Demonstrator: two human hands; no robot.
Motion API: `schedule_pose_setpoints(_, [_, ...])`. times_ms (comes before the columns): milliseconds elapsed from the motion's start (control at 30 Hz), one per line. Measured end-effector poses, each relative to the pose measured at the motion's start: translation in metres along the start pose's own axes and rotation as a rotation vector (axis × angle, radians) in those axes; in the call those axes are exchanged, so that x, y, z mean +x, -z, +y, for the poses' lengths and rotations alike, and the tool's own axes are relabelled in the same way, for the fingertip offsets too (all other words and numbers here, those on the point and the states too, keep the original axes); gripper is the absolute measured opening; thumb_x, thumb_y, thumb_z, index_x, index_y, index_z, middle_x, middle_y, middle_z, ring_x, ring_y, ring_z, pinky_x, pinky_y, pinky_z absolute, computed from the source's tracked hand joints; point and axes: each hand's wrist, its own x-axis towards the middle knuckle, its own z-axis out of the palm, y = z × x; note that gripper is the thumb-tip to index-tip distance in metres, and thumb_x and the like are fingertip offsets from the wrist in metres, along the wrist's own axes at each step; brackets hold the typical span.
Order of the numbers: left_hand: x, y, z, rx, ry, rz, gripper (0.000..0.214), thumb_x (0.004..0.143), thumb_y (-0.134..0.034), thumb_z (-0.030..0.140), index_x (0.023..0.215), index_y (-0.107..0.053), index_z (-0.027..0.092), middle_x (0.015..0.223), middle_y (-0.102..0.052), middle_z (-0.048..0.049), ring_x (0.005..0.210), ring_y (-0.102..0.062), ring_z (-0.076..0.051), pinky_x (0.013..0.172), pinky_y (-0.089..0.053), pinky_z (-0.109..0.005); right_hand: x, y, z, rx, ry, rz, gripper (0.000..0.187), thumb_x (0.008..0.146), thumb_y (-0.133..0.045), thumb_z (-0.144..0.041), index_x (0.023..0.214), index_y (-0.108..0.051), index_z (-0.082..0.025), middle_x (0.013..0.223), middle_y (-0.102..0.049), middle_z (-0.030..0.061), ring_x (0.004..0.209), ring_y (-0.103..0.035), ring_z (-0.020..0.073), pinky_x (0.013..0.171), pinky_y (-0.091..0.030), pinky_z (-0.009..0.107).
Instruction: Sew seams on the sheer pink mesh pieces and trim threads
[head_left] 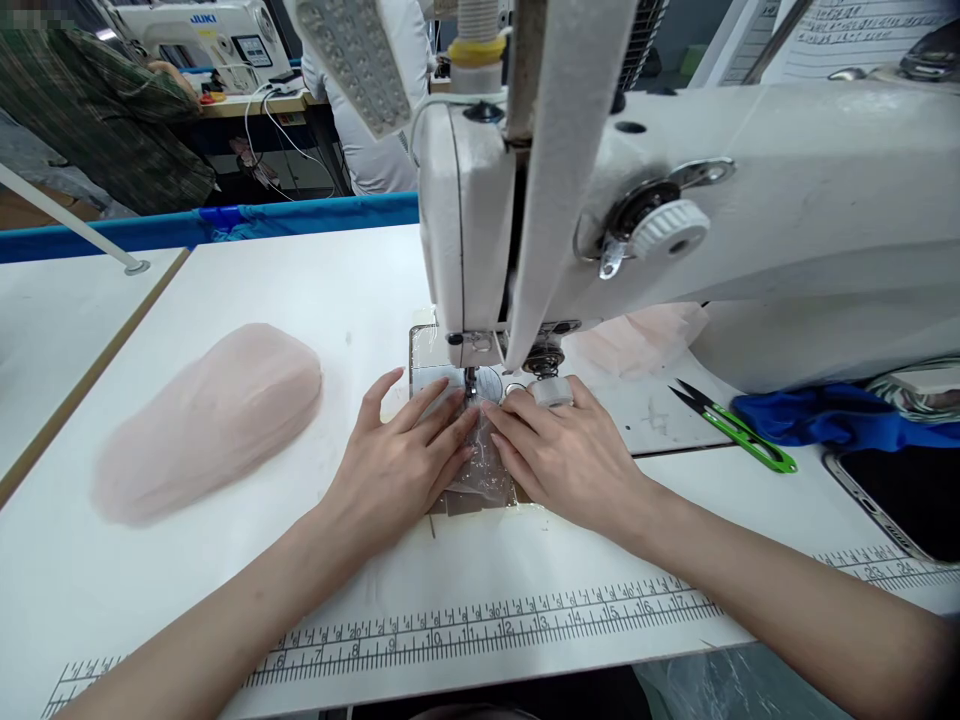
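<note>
A small piece of sheer, shiny fabric (484, 470) lies under the presser foot (470, 383) of the white sewing machine (469, 230). From the left, my left hand (405, 445) rests palm down with its fingers spread, the tips touching the fabric beside the foot. Opposite it, my right hand (570, 450) lies with stretched, slightly bent fingers, fingertips on the fabric close to the needle area. Both hands press from above, and neither visibly grips the fabric. The fabric's edges are partly hidden by my fingers.
Pale pink sheer pieces (217, 420) lie at the left; more pink fabric (641, 338) is behind the right hand. Green thread snips (739, 430), a blue cloth (825, 415) and a phone (900, 500) are at the right. A ruler strip (450, 640) runs along the front edge. A person (97, 110) works behind.
</note>
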Motion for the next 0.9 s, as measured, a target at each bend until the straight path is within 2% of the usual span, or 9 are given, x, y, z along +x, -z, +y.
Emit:
schedule_pose_setpoints(433, [0.001,-0.002,-0.002,-0.011,0.019,-0.035,0.032,0.099,-0.044,0.029,0.124,-0.060,0.017,0.125,-0.066,-0.0097,0.124,-0.055,-0.025,0.112,-0.023,-0.053,0.002,0.001,0.003,-0.026,-0.002,-0.013,0.025,0.094,-0.047,-0.019,0.102,-0.070,-0.011,0.095,-0.070,0.0087,0.079,-0.056,0.0202,0.075,-0.031,0.036])
schedule_pose_setpoints(533, [-0.001,0.006,0.002,-0.029,0.023,-0.012,0.035,0.096,-0.049,0.032,0.125,-0.058,0.015,0.124,-0.067,-0.0111,0.122,-0.057,-0.026,0.112,-0.025,-0.052,0.002,0.004,0.007,-0.008,-0.002,0.017,0.025,0.092,-0.047,-0.015,0.104,-0.069,-0.012,0.095,-0.071,0.0078,0.078,-0.056,0.0195,0.077,-0.033,0.036])
schedule_pose_setpoints(600, [-0.003,0.019,0.008,-0.099,0.031,-0.049,0.033,0.093,-0.053,0.035,0.118,-0.060,0.015,0.117,-0.068,-0.0109,0.111,-0.061,-0.026,0.104,-0.037,-0.048,0.002,0.006,0.011,0.033,0.038,0.056,0.027,0.090,-0.046,-0.009,0.105,-0.068,-0.013,0.098,-0.072,0.0063,0.078,-0.056,0.0184,0.078,-0.034,0.035])
schedule_pose_setpoints(667, [-0.005,0.034,0.016,-0.209,0.038,-0.190,0.030,0.086,-0.060,0.040,0.104,-0.062,0.016,0.106,-0.068,-0.0097,0.095,-0.063,-0.026,0.083,-0.050,-0.042,0.002,0.008,0.013,0.102,0.117,0.092,0.028,0.088,-0.046,-0.006,0.102,-0.068,-0.013,0.102,-0.072,0.0047,0.079,-0.055,0.0172,0.078,-0.034,0.034])
schedule_pose_setpoints(733, [-0.007,0.045,0.024,-0.271,0.045,-0.347,0.025,0.078,-0.066,0.038,0.092,-0.060,0.018,0.096,-0.065,-0.0082,0.083,-0.059,-0.025,0.066,-0.050,-0.038,0.002,0.007,0.015,0.168,0.182,0.106,0.026,0.088,-0.047,-0.006,0.098,-0.068,-0.014,0.102,-0.072,0.0035,0.079,-0.055,0.0167,0.076,-0.035,0.033])
schedule_pose_setpoints(767, [-0.008,0.048,0.028,-0.267,0.045,-0.394,0.019,0.077,-0.066,0.032,0.088,-0.059,0.018,0.093,-0.063,-0.0075,0.081,-0.057,-0.024,0.062,-0.049,-0.037,0.002,0.007,0.016,0.191,0.199,0.105,0.024,0.087,-0.047,-0.006,0.096,-0.069,-0.014,0.099,-0.073,0.0031,0.079,-0.055,0.0166,0.075,-0.035,0.032])
schedule_pose_setpoints(833, [-0.010,0.046,0.034,-0.193,0.019,-0.413,0.010,0.075,-0.060,0.015,0.083,-0.056,0.019,0.086,-0.060,-0.0063,0.077,-0.054,-0.024,0.060,-0.048,-0.036,0.001,0.006,0.017,0.213,0.207,0.094,0.023,0.085,-0.048,-0.006,0.094,-0.069,-0.014,0.095,-0.073,0.0031,0.079,-0.054,0.0168,0.074,-0.034,0.032])
schedule_pose_setpoints(900, [-0.009,0.036,0.035,-0.065,-0.026,-0.344,0.018,0.074,-0.050,0.002,0.078,-0.055,0.018,0.079,-0.058,-0.0056,0.072,-0.053,-0.022,0.059,-0.047,-0.035,0.000,0.007,0.018,0.224,0.205,0.078,0.023,0.082,-0.050,-0.006,0.095,-0.068,-0.013,0.095,-0.073,0.0039,0.081,-0.055,0.0174,0.075,-0.035,0.033])
